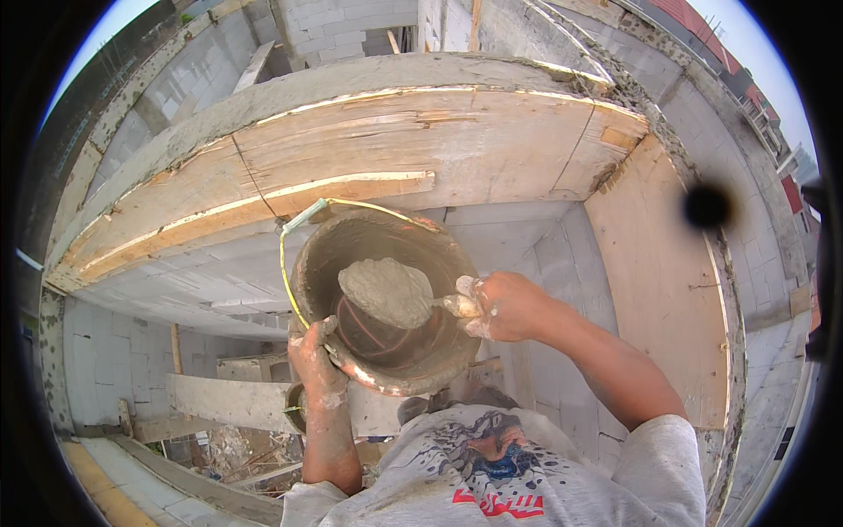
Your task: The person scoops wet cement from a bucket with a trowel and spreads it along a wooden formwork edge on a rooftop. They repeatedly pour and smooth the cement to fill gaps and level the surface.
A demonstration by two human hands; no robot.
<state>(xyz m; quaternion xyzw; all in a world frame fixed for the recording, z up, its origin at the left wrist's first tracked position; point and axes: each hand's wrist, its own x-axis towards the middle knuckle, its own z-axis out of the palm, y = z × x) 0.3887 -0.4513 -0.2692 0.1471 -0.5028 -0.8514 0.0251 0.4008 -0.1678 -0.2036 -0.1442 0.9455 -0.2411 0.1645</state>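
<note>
A round bucket [316, 250], its inside smeared with grey mortar, hangs in front of my chest. The fingers of my left hand [318, 362] are closed on its near left rim, where the yellow wire handle [283, 263] with a pale grip comes down. My right hand [509, 307] is wrapped around the mortar-caked handle of a trowel [463, 306] at the bucket's right side. A heaped lump of wet mortar [386, 292] sits on the trowel over the bucket's opening and hides the blade.
Just beyond the bucket runs wooden formwork [421, 132], topped by a rough concrete beam [378, 72]. Another formwork board [663, 281] stands at the right. Grey block walls [123, 351] surround me. Far below at the left lie rubble [237, 448] and a second bucket [297, 408].
</note>
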